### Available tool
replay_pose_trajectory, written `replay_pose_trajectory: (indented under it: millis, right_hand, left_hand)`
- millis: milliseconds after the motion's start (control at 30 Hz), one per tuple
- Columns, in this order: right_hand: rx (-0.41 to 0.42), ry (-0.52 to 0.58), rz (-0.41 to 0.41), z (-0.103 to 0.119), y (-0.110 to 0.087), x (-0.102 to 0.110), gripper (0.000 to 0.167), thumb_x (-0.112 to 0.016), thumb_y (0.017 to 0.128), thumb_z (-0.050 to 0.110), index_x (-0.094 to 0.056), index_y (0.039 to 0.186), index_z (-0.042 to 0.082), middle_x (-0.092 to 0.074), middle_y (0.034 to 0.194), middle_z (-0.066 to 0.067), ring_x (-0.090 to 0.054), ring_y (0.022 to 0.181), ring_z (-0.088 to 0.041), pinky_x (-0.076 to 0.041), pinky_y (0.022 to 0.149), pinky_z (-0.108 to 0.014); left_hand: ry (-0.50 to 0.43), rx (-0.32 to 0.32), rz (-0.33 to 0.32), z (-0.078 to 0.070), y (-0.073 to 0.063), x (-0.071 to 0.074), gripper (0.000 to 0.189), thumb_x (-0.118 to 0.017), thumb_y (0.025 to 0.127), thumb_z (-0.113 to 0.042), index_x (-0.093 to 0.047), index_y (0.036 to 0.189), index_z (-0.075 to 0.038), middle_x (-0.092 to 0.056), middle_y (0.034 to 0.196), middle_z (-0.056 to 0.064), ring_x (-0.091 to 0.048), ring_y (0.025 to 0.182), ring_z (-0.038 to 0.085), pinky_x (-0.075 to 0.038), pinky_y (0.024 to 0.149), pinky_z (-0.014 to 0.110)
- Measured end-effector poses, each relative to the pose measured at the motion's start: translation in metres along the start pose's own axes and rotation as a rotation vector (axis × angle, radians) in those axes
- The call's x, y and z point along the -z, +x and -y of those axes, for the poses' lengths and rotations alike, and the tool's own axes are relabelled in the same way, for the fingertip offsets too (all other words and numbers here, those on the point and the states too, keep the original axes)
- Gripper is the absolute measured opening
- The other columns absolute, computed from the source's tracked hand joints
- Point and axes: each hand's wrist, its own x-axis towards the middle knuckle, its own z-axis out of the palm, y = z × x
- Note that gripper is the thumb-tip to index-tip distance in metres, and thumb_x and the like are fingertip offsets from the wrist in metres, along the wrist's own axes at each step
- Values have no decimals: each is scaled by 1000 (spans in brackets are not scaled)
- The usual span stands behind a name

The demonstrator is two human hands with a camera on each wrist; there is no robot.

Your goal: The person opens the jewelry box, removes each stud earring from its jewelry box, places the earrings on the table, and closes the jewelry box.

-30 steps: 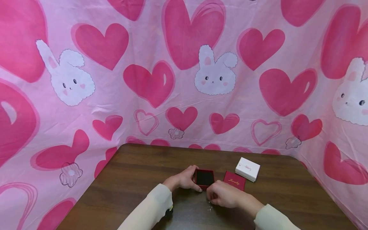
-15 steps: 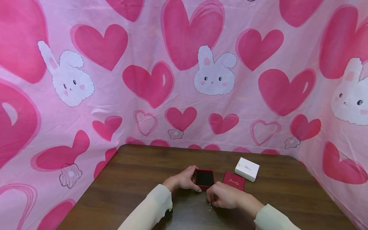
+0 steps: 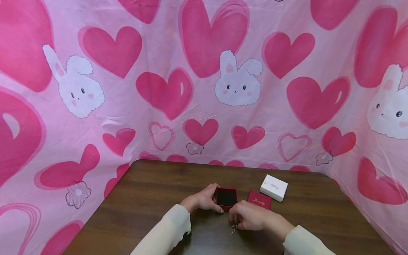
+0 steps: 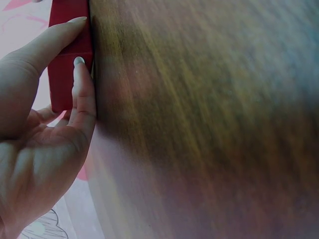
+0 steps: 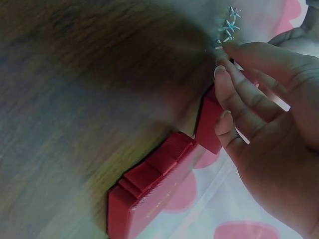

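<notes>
In the head view my left hand grips the left side of an open red jewelry box lined with a black pad. The left wrist view has the thumb and little finger on the box's red wall. Just right of the box's near corner, my right hand is lowered to the tabletop. At its fingertips is a small silvery jewelry piece with star shapes. Thumb and index finger pinch one end of it; the exact contact is partly hidden. Beyond this hand lies the red lid with gold "Jewelry" lettering.
Behind the lid, toward the right, stands a white box with pink print. A ribbon bow decorates the lid's edge. Brown wood tabletop extends around everything, backed by a pink heart-and-rabbit cloth.
The left hand and red box have stayed in place. My right hand has shifted very slightly, and more of the starry jewelry shows at its fingertips.
</notes>
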Motion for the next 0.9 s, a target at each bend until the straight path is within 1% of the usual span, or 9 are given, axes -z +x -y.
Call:
replay_pose_trajectory:
  millis: [200,433,567,700,767,900]
  right_hand:
    - [28,-40,-51,-1,-1,5,17,-79,83,4,-74,97,13,-67,88,9,-59,74,-2,-49,68,-18]
    - [3,-54,-71,-2,-3,9,16,-79,84,7,-73,98,14,-64,91,10,-57,75,-4,-49,68,-20]
    - [-1,-84,-107,-4,-4,11,16,-80,84,11,-73,98,15,-64,95,9,-58,83,-7,-50,74,-24]
    - [-26,-97,-141,-7,-4,14,16,-80,85,14,-74,100,15,-64,100,10,-59,90,-10,-51,81,-29]
    - [-39,-102,-156,-8,-5,15,16,-79,86,14,-74,101,16,-63,103,9,-60,91,-12,-51,82,-30]
    - [-47,-130,-182,-10,-7,16,16,-78,86,15,-73,102,16,-63,105,7,-60,92,-12,-52,82,-30]
  left_hand:
    - [-4,13,4,-1,0,1,65,-91,76,-16,-49,125,-12,-51,109,0,-50,97,15,-46,91,34]
    - [0,28,6,-2,-1,1,65,-91,76,-17,-49,126,-14,-51,109,-1,-51,98,15,-47,93,34]
    - [-3,34,5,-1,0,0,66,-92,75,-17,-49,126,-14,-51,110,-1,-50,99,15,-47,94,35]
    - [-4,41,8,-1,0,0,67,-92,75,-19,-49,126,-15,-51,110,-2,-50,100,16,-47,94,35]
    - [-4,44,8,-2,0,0,68,-92,75,-19,-48,127,-15,-51,110,-2,-50,100,16,-47,95,35]
    - [-3,48,6,-3,-1,1,70,-92,75,-19,-48,129,-14,-51,111,-1,-51,101,16,-48,96,37]
